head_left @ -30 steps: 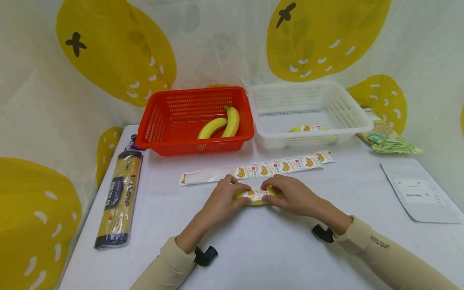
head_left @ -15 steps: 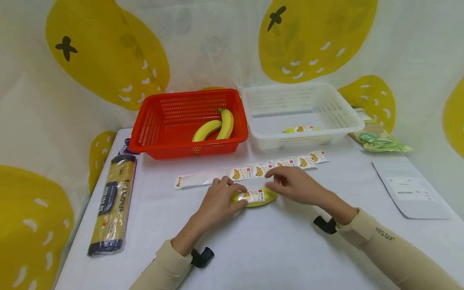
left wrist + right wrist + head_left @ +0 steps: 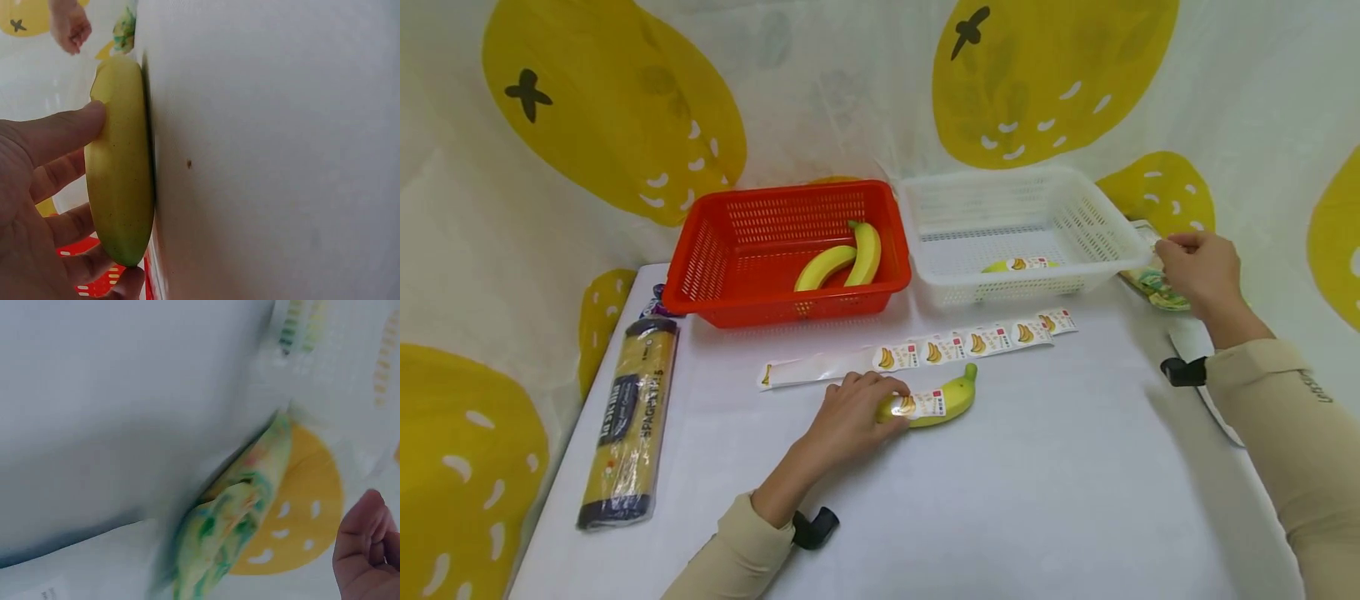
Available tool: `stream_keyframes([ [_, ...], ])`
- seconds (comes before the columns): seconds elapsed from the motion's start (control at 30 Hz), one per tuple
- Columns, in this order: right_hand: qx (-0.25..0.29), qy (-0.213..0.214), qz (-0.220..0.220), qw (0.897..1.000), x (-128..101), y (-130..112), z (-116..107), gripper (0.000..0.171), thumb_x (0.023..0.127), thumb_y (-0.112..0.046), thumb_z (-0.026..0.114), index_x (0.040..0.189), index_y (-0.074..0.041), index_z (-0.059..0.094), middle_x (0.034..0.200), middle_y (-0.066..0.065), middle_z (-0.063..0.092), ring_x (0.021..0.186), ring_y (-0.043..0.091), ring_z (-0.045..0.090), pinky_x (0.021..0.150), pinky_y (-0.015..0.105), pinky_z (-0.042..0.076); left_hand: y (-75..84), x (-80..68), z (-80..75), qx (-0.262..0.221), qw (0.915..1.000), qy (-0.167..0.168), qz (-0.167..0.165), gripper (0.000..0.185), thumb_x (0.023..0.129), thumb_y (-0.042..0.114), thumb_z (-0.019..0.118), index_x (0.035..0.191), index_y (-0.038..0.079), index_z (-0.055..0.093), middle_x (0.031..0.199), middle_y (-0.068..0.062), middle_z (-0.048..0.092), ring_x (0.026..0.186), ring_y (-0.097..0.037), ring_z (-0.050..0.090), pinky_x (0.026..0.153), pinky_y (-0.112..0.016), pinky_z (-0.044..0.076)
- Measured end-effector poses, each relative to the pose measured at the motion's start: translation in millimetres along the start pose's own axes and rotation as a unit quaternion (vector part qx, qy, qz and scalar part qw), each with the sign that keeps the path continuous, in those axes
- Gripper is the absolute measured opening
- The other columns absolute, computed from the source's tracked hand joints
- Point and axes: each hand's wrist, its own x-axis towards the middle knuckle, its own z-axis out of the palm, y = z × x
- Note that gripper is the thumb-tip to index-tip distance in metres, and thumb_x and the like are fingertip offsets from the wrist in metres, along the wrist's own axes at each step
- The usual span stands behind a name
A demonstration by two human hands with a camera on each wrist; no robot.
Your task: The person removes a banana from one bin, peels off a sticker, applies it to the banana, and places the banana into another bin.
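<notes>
In the left hand (image 3: 852,417), a banana (image 3: 958,398), label print (image 3: 928,404) in head view only.

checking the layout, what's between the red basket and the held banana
The head view shows a sticker strip lying between the basket and held banana.

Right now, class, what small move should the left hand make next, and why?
Probably, the left hand should lift the stickered banana toward the white basket. The hand's grip is on that banana, whose sticker faces up; another stickered banana lies in the white basket, while the two bananas in the red basket show no sticker.
</notes>
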Motion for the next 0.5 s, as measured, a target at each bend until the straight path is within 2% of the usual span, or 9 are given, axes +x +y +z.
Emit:
stream_keyframes([
  [0.1,0.032,-0.031,0.031,0.999,7.3,10.3,-3.0,0.078,0.101,-0.055,0.043,0.151,0.004,0.038,0.087,-0.013,0.056,0.066,-0.002,0.062,0.065,0.019,0.055,-0.5,0.1,-0.2,-0.005,1.0,-0.003,0.003,0.032,0.09,0.033,0.077,0.121,0.027,0.069,0.129,-0.001,0.066,0.117,-0.026,0.054,0.092,-0.046,0.04],
  [0.23,0.096,-0.061,0.057,0.992,11.9,13.2,3.2,0.072,0.101,-0.055,0.048,0.148,-0.001,0.042,0.073,-0.022,0.058,0.067,-0.002,0.067,0.071,0.019,0.058,-0.9,0.3,-0.1,-0.012,0.9999,-0.006,0.001,0.033,0.09,0.032,0.078,0.122,0.027,0.069,0.13,-0.001,0.066,0.118,-0.026,0.053,0.093,-0.046,0.04],
  [0.33,0.12,-0.069,0.062,0.988,14.2,11.3,9.3,0.071,0.102,-0.053,0.05,0.151,-0.002,0.042,0.073,-0.022,0.059,0.068,-0.002,0.067,0.072,0.018,0.059,-1.4,0.4,0.2,-0.015,0.9999,-0.007,-0.002,0.034,0.09,0.032,0.078,0.122,0.027,0.069,0.13,-0.001,0.066,0.118,-0.025,0.053,0.093,-0.046,0.04],
  [0.5,0.125,-0.074,0.066,0.987,14.9,10.0,14.1,0.072,0.103,-0.051,0.049,0.154,-0.002,0.037,0.075,-0.02,0.059,0.069,-0.003,0.065,0.073,0.017,0.058,-1.6,-0.3,0.3,-0.017,0.9999,-0.002,-0.003,0.034,0.089,0.031,0.078,0.122,0.026,0.07,0.128,-0.001,0.067,0.118,-0.026,0.053,0.094,-0.046,0.04],
])
